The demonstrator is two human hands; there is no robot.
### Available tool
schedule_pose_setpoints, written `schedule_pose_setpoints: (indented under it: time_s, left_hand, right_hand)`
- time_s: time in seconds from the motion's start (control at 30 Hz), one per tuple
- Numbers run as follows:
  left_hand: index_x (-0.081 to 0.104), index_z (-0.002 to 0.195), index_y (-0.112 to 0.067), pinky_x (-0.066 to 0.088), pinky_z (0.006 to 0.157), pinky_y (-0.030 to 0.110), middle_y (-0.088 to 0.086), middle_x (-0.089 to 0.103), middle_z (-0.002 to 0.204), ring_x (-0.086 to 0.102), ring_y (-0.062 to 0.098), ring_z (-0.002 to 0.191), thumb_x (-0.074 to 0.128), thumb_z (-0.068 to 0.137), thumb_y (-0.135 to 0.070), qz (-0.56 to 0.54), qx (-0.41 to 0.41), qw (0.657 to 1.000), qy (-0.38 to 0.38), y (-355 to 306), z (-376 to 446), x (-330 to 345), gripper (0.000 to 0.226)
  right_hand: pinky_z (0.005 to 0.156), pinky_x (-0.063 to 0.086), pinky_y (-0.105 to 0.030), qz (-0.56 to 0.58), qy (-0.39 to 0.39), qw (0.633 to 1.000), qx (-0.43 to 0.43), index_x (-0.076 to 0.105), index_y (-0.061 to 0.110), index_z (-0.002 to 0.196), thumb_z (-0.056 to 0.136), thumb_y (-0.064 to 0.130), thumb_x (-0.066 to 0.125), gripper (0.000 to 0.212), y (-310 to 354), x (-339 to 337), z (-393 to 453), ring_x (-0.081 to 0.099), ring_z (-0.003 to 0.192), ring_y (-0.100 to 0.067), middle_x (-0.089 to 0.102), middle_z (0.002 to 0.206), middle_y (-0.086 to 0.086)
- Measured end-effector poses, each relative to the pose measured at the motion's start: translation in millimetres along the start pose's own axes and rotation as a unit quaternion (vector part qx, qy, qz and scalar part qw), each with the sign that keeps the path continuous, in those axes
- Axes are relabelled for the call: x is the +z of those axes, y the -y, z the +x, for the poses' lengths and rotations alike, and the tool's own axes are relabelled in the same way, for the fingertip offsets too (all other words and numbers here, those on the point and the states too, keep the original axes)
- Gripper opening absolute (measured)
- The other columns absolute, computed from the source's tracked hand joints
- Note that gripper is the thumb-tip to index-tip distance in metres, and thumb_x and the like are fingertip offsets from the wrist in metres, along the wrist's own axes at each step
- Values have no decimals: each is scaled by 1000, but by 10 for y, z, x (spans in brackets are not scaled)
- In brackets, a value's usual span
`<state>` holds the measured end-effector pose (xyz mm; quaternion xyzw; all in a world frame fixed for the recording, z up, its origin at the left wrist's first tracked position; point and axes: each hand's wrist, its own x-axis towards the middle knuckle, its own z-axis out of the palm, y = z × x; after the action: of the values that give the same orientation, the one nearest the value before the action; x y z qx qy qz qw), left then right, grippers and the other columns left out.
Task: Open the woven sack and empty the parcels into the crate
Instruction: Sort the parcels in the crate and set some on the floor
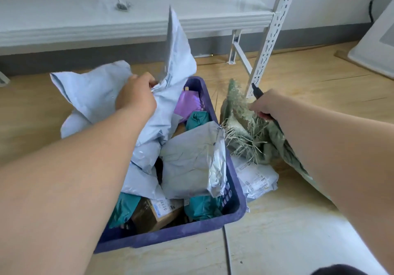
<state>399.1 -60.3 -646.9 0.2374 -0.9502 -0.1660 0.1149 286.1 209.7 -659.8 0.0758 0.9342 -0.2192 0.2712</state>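
L hand (136,95) is clamping a pale mailer (93,91) over the crate's (231,181) far-left corner. R hand (264,106) is gripping sack (245,129) + cutter (258,92) beside the crate's right rim; one parcel (255,178) is lying outside, nearer R.

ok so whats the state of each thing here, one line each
blue plastic crate: heaped full with parcels
green woven sack: open, frayed, limp outside the crate
left hand: gripping a pale blue mailer bag
right hand: holding the sack and a black cutter
white labelled parcel: on floor, outside crate
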Motion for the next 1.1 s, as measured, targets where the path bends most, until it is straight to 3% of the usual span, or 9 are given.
schedule_pose_setpoints:
  time_s: [0.1,0.2,0.4,0.53,0.67,0.87,0.93,0.97,1.1]
  left_hand:
    - [55,126,-27,43,97,37,7,48,134,50,31,120,58,87,-15,10,91,989,118,-139,-128,240,41]
    - [43,142,-28,37,107,37,7,38,145,41,28,131,60,89,-32,72,137,951,267,-286,-235,434,55]
    - [42,142,-24,42,102,35,13,38,141,43,33,128,50,93,-17,188,107,941,262,-543,-315,610,51]
    - [48,136,-4,50,87,38,20,48,138,52,36,120,40,99,-14,249,83,918,296,-862,-301,685,38]
    - [41,140,1,45,94,39,23,41,144,48,39,126,34,104,-36,261,98,903,326,-1163,-307,724,52]
    - [30,148,-2,35,104,34,19,27,155,37,35,136,37,101,-46,245,-7,916,317,-1369,-375,897,64]
    - [36,144,-2,36,102,35,20,34,150,40,36,132,38,102,-40,288,-7,907,306,-1366,-372,1003,57]
    - [41,142,-1,37,101,36,21,38,147,42,36,130,39,102,-37,311,-6,902,299,-1355,-356,1077,54]
    - [51,133,-4,42,95,39,19,49,137,49,37,122,41,97,-34,348,-18,890,294,-1323,-326,1235,47]
  right_hand:
    - [55,50,-29,101,-33,993,-60,56,1,114,86,29,71,42,-117,243,84,54,61,-19,60,82,-12]
    - [61,53,-28,159,-9,983,-95,61,11,110,86,31,71,34,-174,446,48,56,61,-17,61,78,-6]
    - [69,52,-34,-23,-82,994,-64,57,16,125,89,19,64,36,-673,594,161,63,86,-27,63,105,-8]
    - [56,42,-30,-253,-86,964,10,36,19,148,91,-4,44,62,-1220,639,253,58,112,-26,0,163,-5]
    - [60,39,-33,-386,-27,922,9,28,17,152,94,-1,41,62,-1660,628,430,46,131,-25,-25,160,-3]
    - [86,45,-45,-377,62,922,69,23,20,153,97,9,40,59,-2482,687,508,11,147,-36,-7,162,-9]
    - [96,45,-49,-306,34,944,115,31,8,145,97,15,41,50,-2668,721,518,27,140,-41,2,161,-16]
    - [96,45,-49,-266,-3,951,155,-2,9,145,97,14,39,63,-2671,718,531,31,137,-41,0,161,-17]
    - [89,47,-45,-163,-153,970,97,40,15,140,92,5,52,50,-2275,706,519,35,130,-37,10,157,-15]
